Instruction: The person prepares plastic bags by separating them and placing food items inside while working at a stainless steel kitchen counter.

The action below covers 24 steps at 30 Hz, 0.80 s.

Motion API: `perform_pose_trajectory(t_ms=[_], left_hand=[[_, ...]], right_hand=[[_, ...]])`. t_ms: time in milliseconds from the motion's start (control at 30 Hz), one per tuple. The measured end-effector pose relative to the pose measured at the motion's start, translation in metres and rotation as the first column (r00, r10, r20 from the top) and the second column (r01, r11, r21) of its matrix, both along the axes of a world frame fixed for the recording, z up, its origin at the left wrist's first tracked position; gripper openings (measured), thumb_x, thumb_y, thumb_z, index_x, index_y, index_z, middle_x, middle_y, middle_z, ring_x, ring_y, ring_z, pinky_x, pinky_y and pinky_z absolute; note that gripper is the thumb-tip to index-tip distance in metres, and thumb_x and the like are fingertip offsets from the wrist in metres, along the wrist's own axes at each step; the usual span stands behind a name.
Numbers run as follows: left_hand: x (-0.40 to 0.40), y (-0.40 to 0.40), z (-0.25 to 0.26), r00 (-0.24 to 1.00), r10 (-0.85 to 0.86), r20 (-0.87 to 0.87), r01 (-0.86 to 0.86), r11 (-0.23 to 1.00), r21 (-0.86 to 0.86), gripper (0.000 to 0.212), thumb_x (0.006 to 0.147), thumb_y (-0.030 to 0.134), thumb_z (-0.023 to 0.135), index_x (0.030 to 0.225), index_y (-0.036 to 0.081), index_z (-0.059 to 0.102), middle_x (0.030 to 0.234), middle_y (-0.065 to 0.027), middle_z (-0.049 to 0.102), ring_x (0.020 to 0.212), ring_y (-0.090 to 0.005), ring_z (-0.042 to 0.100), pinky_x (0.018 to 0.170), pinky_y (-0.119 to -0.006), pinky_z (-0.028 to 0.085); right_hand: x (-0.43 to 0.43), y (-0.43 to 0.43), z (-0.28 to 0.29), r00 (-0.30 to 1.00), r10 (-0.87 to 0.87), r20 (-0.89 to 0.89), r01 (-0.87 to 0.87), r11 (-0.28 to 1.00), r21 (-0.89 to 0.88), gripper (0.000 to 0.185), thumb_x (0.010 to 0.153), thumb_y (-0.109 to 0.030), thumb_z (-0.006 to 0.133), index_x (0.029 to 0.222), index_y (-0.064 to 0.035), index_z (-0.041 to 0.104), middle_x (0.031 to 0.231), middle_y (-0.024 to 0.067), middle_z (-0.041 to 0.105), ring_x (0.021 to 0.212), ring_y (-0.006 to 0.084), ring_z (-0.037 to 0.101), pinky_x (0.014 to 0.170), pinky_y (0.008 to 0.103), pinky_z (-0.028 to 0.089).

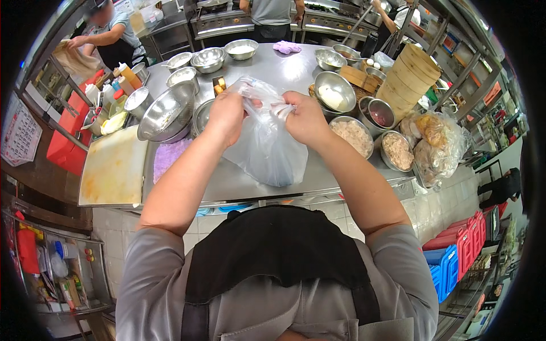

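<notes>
A clear plastic bag [273,149] hangs in front of me over the near part of the steel worktable [179,187]. My left hand [228,111] grips the left side of its gathered mouth, and my right hand [305,115] pinches the right side. The bag looks slack, and I cannot tell whether anything is inside. Partly behind my left wrist sits a metal bowl [201,117]. Close to my right hand stands a steel bowl [337,90] with something pale in it, and a bowl of shredded pale food [353,135] lies beside my right forearm.
On the left are a stained cutting board [113,166], a purple cloth [169,157], a tilted perforated colander [168,113] and several squeeze bottles [128,74]. Bamboo steamers [407,81] and filled plastic bags [441,145] stand at the right. Other people work beyond the table.
</notes>
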<state>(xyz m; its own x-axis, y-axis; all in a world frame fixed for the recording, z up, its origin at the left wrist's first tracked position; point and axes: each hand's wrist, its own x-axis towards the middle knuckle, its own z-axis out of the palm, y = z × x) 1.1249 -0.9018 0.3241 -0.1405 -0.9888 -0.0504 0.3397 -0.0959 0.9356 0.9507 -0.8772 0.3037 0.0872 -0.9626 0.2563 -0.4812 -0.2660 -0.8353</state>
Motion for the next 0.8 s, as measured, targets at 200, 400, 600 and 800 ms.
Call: perform_pose_trajectory(t_ms=[200,400,600,800], left_hand=[[0.0,-0.003,-0.018,0.972,-0.064,-0.224,0.021,0.982,-0.186,0.025,0.098,0.024,0.047,0.096,0.002,0.058,0.079,-0.0076,0.06,0.073,-0.0185,0.057,0.072,-0.032,0.047],[0.018,-0.006,0.011,0.791,-0.267,0.55,0.292,0.955,0.045,0.024,0.094,0.022,0.05,0.077,0.006,0.054,0.063,-0.0027,0.052,0.062,-0.0144,0.052,0.062,-0.027,0.04],[0.023,-0.008,0.017,0.914,-0.381,0.141,0.398,0.908,-0.131,0.024,0.093,0.019,0.051,0.071,0.008,0.052,0.064,-0.0016,0.051,0.064,-0.0153,0.054,0.073,-0.033,0.045],[0.015,-0.023,0.023,0.886,-0.364,-0.287,0.351,0.931,-0.099,0.028,0.095,0.024,0.053,0.114,0.003,0.057,0.083,-0.0048,0.062,0.074,-0.0168,0.059,0.081,-0.036,0.047]], right_hand=[[0.003,0.007,0.005,0.994,-0.016,-0.104,0.012,0.999,-0.035,0.016,0.085,-0.017,0.067,0.09,-0.0024,0.063,0.075,0.0079,0.064,0.069,0.0163,0.058,0.064,0.0323,0.047],[-0.012,-0.01,-0.016,0.909,-0.153,-0.389,-0.01,0.923,-0.385,0.022,0.077,-0.014,0.067,0.094,-0.0014,0.063,0.083,0.0217,0.065,0.075,0.0376,0.063,0.069,0.0393,0.051],[-0.02,-0.007,0.024,0.945,-0.105,0.309,0.025,0.968,0.251,0.016,0.084,0.0,0.06,0.097,-0.0045,0.066,0.086,0.0052,0.068,0.074,0.0154,0.063,0.067,0.0281,0.05],[-0.029,-0.021,0.039,0.857,0.074,0.51,-0.092,0.996,0.01,0.014,0.086,0.0,0.061,0.098,-0.0054,0.066,0.096,0.0008,0.065,0.08,0.0078,0.059,0.068,0.0224,0.047]])
